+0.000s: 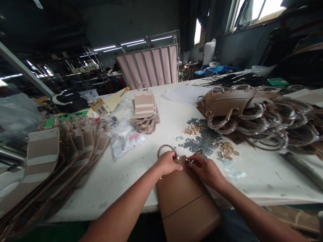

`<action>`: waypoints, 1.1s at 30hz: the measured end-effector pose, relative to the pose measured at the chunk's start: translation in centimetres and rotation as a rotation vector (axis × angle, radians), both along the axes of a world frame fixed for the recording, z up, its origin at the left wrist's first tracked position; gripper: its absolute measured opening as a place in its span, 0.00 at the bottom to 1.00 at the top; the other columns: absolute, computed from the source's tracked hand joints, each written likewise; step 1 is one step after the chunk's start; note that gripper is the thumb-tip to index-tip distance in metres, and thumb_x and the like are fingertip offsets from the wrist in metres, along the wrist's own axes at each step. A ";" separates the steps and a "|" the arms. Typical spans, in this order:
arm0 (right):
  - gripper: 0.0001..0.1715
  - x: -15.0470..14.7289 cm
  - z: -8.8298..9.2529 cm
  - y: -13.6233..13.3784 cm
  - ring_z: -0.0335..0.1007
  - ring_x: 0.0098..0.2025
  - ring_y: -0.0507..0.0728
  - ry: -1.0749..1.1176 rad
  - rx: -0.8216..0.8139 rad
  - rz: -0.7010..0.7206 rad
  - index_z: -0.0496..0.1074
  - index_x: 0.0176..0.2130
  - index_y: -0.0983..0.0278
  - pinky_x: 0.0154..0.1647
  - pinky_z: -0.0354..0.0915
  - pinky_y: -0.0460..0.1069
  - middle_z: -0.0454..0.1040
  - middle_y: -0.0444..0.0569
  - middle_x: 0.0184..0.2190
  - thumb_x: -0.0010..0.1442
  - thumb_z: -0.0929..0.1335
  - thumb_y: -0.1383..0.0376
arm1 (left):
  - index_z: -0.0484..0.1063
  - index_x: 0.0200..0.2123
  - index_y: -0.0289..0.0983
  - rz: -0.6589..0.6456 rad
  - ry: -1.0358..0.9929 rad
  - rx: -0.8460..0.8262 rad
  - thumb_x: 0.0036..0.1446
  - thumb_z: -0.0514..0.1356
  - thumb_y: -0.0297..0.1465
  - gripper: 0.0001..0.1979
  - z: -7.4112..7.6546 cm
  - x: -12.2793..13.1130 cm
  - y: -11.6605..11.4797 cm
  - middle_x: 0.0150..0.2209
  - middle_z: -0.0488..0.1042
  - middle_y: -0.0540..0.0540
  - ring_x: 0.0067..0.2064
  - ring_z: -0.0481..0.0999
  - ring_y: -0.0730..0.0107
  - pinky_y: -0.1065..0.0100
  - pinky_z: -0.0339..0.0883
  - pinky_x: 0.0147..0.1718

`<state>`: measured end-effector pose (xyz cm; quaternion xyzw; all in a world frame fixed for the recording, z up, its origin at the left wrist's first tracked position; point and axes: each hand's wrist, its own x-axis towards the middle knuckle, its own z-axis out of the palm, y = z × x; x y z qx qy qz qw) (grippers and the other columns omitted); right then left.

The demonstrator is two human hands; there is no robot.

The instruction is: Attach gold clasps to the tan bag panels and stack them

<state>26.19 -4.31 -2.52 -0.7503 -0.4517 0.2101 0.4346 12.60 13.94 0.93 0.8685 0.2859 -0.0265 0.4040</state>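
Observation:
A brown leather handbag (186,205) lies over the table's front edge, its far end on the table and its near end hanging toward me. Its plastic-wrapped handle (165,146) arches up at the far end. My left hand (168,164) is closed on the bag's top edge by the handle, thumb on the leather. Beside it, my right hand (205,169) pinches a small gold-coloured metal fitting (199,153) close to the same edge. The fingertips partly hide the fitting. Grey metal plates (202,143) and gold fittings (194,129) lie scattered just beyond my right hand.
Brown bag pieces with wrapped handles (234,104) are heaped at right. Beige-striped bag panels (42,154) stand stacked at left, with a smaller stack (144,104) farther back. Clear plastic bags (126,139) lie between them. A dark bar (300,168) rests on the right side.

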 end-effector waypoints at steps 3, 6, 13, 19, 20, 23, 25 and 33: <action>0.17 0.1 0.5 -0.8 0.78 0.35 0.60 0.008 0.019 -0.017 0.80 0.47 0.57 0.38 0.68 0.51 0.82 0.46 0.34 0.65 0.68 0.53 | 0.77 0.39 0.39 -0.027 -0.050 -0.010 0.45 0.72 0.31 0.16 1.1 0.0 -0.8 0.39 0.82 0.50 0.41 0.80 0.60 0.67 0.68 0.39; 0.16 -0.1 1.1 -2.2 0.78 0.35 0.60 0.019 0.073 -0.035 0.80 0.47 0.57 0.38 0.69 0.51 0.81 0.46 0.33 0.65 0.68 0.53 | 0.77 0.40 0.39 -0.040 -0.091 0.004 0.46 0.71 0.31 0.15 2.5 -0.1 -1.9 0.40 0.82 0.49 0.42 0.80 0.59 0.66 0.68 0.41; 0.13 -1.8 2.3 -5.0 0.78 0.36 0.61 0.011 0.279 -0.156 0.79 0.45 0.57 0.40 0.72 0.52 0.83 0.49 0.38 0.66 0.70 0.54 | 0.79 0.41 0.41 -0.109 -0.139 0.067 0.48 0.70 0.33 0.15 5.6 -0.2 -4.1 0.41 0.83 0.49 0.43 0.80 0.57 0.65 0.69 0.42; 0.11 -2.3 2.1 -6.2 0.79 0.35 0.60 -0.139 0.276 -0.147 0.78 0.47 0.57 0.39 0.72 0.52 0.83 0.49 0.37 0.69 0.69 0.57 | 0.79 0.40 0.41 -0.158 -0.181 0.055 0.50 0.68 0.31 0.12 6.9 -0.5 -5.6 0.43 0.84 0.49 0.45 0.81 0.56 0.65 0.71 0.44; 0.11 -2.4 2.1 -6.4 0.79 0.35 0.60 -0.168 0.267 -0.143 0.78 0.47 0.57 0.39 0.72 0.52 0.82 0.49 0.37 0.69 0.68 0.57 | 0.79 0.41 0.41 -0.163 -0.182 0.059 0.51 0.67 0.30 0.12 7.1 -0.6 -5.9 0.43 0.84 0.48 0.45 0.81 0.56 0.65 0.71 0.44; 0.11 -2.8 2.0 -6.7 0.79 0.34 0.61 -0.233 0.235 -0.157 0.78 0.46 0.57 0.38 0.70 0.52 0.82 0.49 0.35 0.69 0.67 0.58 | 0.80 0.40 0.41 -0.149 -0.157 0.128 0.53 0.65 0.31 0.10 7.7 -0.9 -7.0 0.39 0.84 0.47 0.42 0.81 0.56 0.63 0.71 0.42; 0.12 -3.2 2.1 -6.8 0.78 0.33 0.61 -0.252 0.215 -0.178 0.78 0.47 0.58 0.37 0.70 0.53 0.82 0.49 0.34 0.69 0.67 0.58 | 0.80 0.38 0.41 -0.129 -0.149 0.178 0.53 0.65 0.31 0.08 8.0 -1.1 -7.6 0.37 0.83 0.47 0.40 0.81 0.56 0.63 0.71 0.41; 0.13 -3.5 4.2 -7.2 0.78 0.35 0.61 -0.371 0.128 -0.108 0.78 0.47 0.57 0.38 0.68 0.51 0.81 0.49 0.34 0.67 0.66 0.62 | 0.77 0.33 0.41 -0.096 -0.178 0.217 0.53 0.67 0.31 0.03 8.6 -1.7 -9.0 0.34 0.82 0.48 0.38 0.80 0.59 0.65 0.69 0.37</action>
